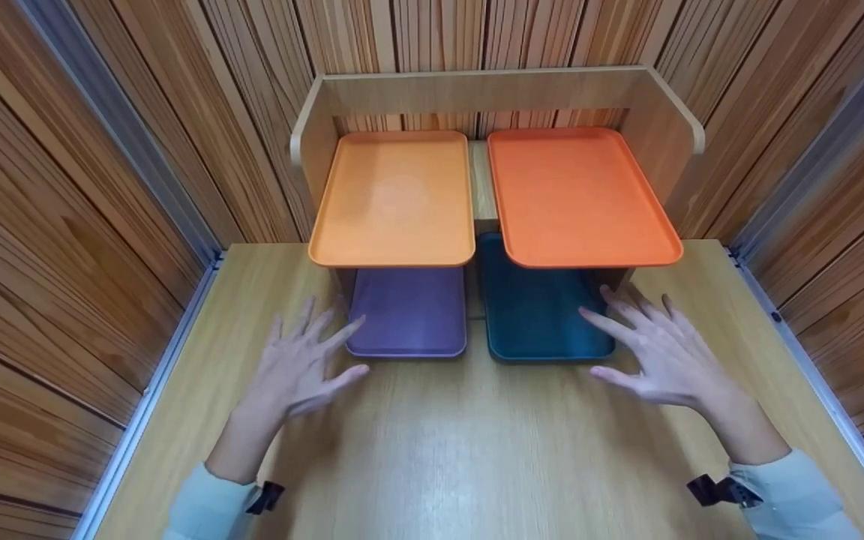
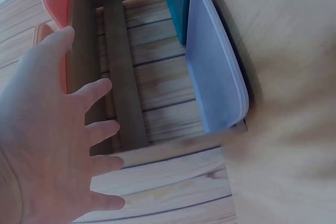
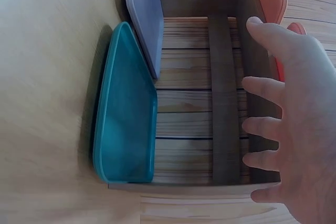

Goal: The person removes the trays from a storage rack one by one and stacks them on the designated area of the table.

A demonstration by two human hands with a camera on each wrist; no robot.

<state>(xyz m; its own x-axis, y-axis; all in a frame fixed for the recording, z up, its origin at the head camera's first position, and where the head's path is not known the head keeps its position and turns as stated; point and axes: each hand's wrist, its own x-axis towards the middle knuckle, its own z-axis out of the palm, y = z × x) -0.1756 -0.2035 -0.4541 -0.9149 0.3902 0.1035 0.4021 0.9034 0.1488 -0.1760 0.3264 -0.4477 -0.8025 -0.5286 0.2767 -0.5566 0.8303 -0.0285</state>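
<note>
Though rect., purple tray (image 1: 408, 311) rnd-cornered

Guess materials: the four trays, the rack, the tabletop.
Light-orange tray, red-orange tray, purple tray, teal tray: probably molded plastic, matte to satin; solid colour, rounded one-piece rims.

Rack: wood or wood-look board, fairly matte; tan panels, rounded front corners.

Tabletop: wood or laminate, satin; fine grain, blurred glare. The pictures don't settle which.
</note>
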